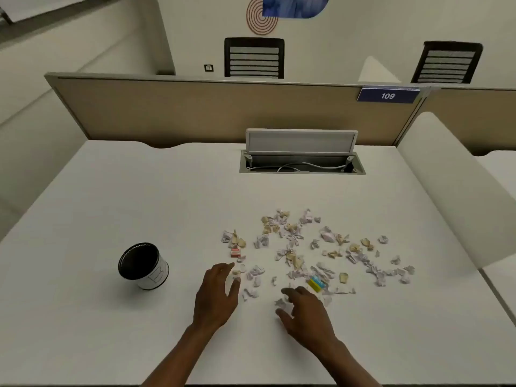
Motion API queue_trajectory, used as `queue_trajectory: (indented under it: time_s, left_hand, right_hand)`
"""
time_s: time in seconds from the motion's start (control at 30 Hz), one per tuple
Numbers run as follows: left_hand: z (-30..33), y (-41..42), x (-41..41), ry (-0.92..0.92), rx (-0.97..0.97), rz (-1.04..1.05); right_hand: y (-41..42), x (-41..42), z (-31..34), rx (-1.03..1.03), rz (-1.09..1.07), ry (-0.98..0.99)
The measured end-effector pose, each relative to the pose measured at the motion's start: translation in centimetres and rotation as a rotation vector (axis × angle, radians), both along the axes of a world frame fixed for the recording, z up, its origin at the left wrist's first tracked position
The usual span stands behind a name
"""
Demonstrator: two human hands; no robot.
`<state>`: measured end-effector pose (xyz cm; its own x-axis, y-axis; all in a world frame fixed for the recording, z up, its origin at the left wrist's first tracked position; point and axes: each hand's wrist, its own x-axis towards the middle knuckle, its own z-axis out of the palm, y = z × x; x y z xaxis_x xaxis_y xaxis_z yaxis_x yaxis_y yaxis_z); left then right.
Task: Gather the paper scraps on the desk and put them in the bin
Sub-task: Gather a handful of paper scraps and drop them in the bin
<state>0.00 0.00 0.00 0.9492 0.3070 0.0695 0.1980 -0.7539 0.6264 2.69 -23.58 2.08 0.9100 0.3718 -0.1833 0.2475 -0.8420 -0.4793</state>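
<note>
Several crumpled paper scraps (293,241), white, lilac and tan, lie scattered over the right half of the white desk (139,196). A small round bin (143,265), black inside with a white wall, stands to the left of them. My left hand (216,296) rests flat at the near left edge of the scraps, fingers spread, its fingertips touching a few pieces. My right hand (304,311) lies at the near edge of the pile with fingers curved over a white scrap (280,301), not closed on it.
A yellow and blue eraser-like block (317,283) and a small red and white piece (235,252) lie among the scraps. An open cable hatch (301,163) sits at the back of the desk under a beige partition (195,113). A white divider (452,191) bounds the right side.
</note>
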Motion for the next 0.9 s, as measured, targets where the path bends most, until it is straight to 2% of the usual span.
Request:
queue_trajectory:
  time_s: [0.17,0.27,0.47,0.6,0.73,0.83,0.9]
  left_hand:
    - [0.0,-1.4,-1.2,-0.029,-0.284,0.183]
    - [-0.2,-1.9,-1.5,-0.017,-0.356,0.248]
    - [-1.6,-1.0,-1.3,0.018,-0.179,0.12]
    - [-1.7,-0.3,0.5,0.098,-0.072,0.049]
    - [-1.8,-0.1,1.4,0.1,-0.057,-0.004]
    - [-2.0,0.5,1.8,0.07,-0.075,0.012]
    - [-2.0,0.9,2.3,0.046,-0.066,0.023]
  right_hand:
    - [1.8,0.1,-0.6,0.042,0.008,0.078]
    - [2.9,0.4,-1.0,0.11,-0.059,0.071]
    - [4.8,2.1,-1.1,0.187,-0.089,0.044]
    - [6.3,3.9,-0.6,0.094,-0.024,-0.029]
    - [7.4,4.7,-0.8,-0.071,0.08,-0.085]
    - [7.7,4.3,-1.2,-0.032,0.197,-0.079]
    - [8.1,4.5,-1.0,0.029,0.198,-0.099]
